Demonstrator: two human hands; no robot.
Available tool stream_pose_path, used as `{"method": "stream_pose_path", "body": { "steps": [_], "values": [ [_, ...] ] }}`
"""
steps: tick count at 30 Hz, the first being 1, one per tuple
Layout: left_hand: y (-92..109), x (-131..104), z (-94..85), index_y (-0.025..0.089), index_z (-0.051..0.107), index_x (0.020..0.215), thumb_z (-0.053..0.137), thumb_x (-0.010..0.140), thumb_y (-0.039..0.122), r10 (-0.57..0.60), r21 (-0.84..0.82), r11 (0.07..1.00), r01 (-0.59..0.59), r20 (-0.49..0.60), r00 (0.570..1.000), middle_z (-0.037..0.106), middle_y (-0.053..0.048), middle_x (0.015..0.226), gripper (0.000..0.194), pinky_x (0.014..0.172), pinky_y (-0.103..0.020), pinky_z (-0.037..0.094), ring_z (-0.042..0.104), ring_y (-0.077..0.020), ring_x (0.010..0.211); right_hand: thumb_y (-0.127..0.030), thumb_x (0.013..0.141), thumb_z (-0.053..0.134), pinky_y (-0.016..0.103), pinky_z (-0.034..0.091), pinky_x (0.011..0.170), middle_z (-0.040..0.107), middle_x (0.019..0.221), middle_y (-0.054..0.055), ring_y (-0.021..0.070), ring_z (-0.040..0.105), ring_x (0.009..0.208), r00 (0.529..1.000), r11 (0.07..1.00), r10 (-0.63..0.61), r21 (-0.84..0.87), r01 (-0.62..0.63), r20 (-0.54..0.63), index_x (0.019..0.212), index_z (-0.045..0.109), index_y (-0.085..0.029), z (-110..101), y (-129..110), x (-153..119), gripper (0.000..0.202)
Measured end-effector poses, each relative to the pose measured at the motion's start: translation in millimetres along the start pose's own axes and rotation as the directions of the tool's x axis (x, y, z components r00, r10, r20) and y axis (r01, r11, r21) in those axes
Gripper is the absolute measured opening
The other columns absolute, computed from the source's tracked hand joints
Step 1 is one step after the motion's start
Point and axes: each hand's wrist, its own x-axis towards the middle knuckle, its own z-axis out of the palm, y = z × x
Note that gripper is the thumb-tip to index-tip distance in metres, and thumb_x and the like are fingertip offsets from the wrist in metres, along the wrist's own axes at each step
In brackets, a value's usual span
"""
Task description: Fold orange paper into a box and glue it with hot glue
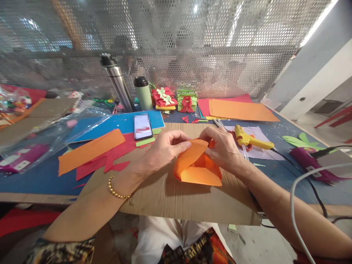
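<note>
An orange folded paper box (202,175) is held just above a brown cardboard sheet (165,200), its near side facing me and partly open. My left hand (173,146) pinches the box's upper left edge between thumb and fingers. On the far right side, my right hand (221,146) has its fingers closed on the paper, and some fingertips are hidden behind it. Just right of my right hand lies a yellow glue gun (247,138) on pale lilac paper (266,152). Scissors (218,123) lie partly hidden behind my right hand.
Left of the cardboard are orange paper strips (92,150), red scraps (118,148) and a phone (143,126). Behind stand a steel flask (121,84), a green cup (143,93), and red (165,97) and green (187,101) paper boxes. Cables and a purple device (310,165) lie right.
</note>
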Motion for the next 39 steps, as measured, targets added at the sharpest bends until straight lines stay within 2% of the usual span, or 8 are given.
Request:
{"method": "stream_pose_path", "body": {
  "steps": [5,8,10,13,18,31,35,39],
  "values": [
    [-1.6,2.7,-0.2,0.014,0.073,0.084,0.076,0.078,0.032,-0.015,-0.078,0.997,0.011,-0.041,0.999,0.073,-0.005,0.085,0.019,0.072,-0.027,0.050,0.064,-0.0145,0.079,-0.017,0.083,0.064,0.030,0.044,0.064,0.066,0.069,-0.002,0.0130,0.056,0.062,1.000,0.995,0.006,0.097,-0.009,0.024,0.076,0.058,-0.022,-8.3,-3.1,6.1,0.010],
    [-2.3,3.7,0.3,0.014,0.072,0.084,0.075,0.078,0.032,-0.024,-0.107,0.994,0.016,-0.074,0.997,0.073,-0.004,0.085,0.019,0.071,-0.027,0.051,0.064,-0.0139,0.076,-0.017,0.088,0.058,0.030,0.048,0.068,0.070,0.081,0.001,0.0155,0.063,0.073,0.999,0.991,0.038,0.131,-0.033,-0.033,0.086,0.064,-0.022,-14.9,-4.7,8.6,0.008],
    [-2.2,3.4,0.8,0.014,0.072,0.084,0.075,0.078,0.032,-0.029,-0.101,0.995,0.020,-0.086,0.996,0.073,-0.004,0.084,0.018,0.070,-0.027,0.051,0.065,-0.0141,0.076,-0.022,0.094,0.056,0.032,0.050,0.074,0.072,0.089,0.003,0.0174,0.066,0.082,0.995,0.988,0.078,0.141,-0.068,-0.069,0.093,0.067,-0.022,-18.3,-6.0,9.2,0.011],
    [-1.8,1.6,1.8,0.015,0.072,0.085,0.074,0.080,0.030,0.001,-0.073,0.997,-0.007,-0.075,0.997,0.073,-0.004,0.086,0.016,0.073,-0.028,0.053,0.065,-0.0145,0.079,-0.038,0.099,0.057,0.033,0.051,0.079,0.075,0.095,0.005,0.0189,0.069,0.088,0.997,0.980,0.082,0.182,-0.081,-0.002,0.098,0.071,-0.023,-20.0,-9.2,9.4,0.021],
    [-0.8,-1.4,4.0,0.015,0.070,0.087,0.071,0.083,0.029,0.063,-0.027,0.998,-0.063,-0.018,0.998,0.071,-0.004,0.086,0.015,0.073,-0.027,0.051,0.064,-0.0144,0.081,-0.040,0.096,0.062,0.029,0.050,0.069,0.074,0.081,0.003,0.0161,0.067,0.075,0.983,0.960,0.100,0.246,-0.136,0.151,0.083,0.072,-0.020,-16.4,-13.4,8.6,0.025],
    [2.2,-2.6,4.6,0.016,0.060,0.075,0.061,0.090,0.038,0.101,0.138,0.985,-0.102,0.015,0.995,0.056,0.001,0.072,0.027,0.063,-0.027,0.040,0.050,-0.0122,0.070,-0.041,0.097,0.056,0.029,0.041,0.068,0.065,0.069,0.000,0.0125,0.056,0.066,0.969,0.939,0.128,0.289,-0.187,0.212,0.072,0.063,-0.020,-17.4,-19.5,7.8,0.034],
    [2.1,-2.2,4.3,0.016,0.059,0.074,0.062,0.089,0.035,0.111,0.128,0.986,-0.109,-0.007,0.994,0.056,0.001,0.072,0.024,0.062,-0.027,0.039,0.048,-0.0115,0.068,-0.050,0.100,0.046,0.028,0.036,0.060,0.055,0.063,-0.001,0.0116,0.049,0.060,0.943,0.909,0.232,0.292,-0.297,0.239,0.067,0.057,-0.019,-20.2,-19.6,7.1,0.046],
    [0.0,-1.1,5.1,0.017,0.059,0.074,0.061,0.089,0.036,0.115,0.150,0.982,-0.113,-0.001,0.993,0.057,0.001,0.071,0.025,0.062,-0.027,0.038,0.048,-0.0118,0.067,-0.062,0.098,0.045,0.029,0.037,0.060,0.062,0.070,0.002,0.0141,0.054,0.064,0.921,0.890,0.270,0.293,-0.350,0.281,0.073,0.063,-0.018,-22.0,-19.4,8.8,0.054]
  ]
}}
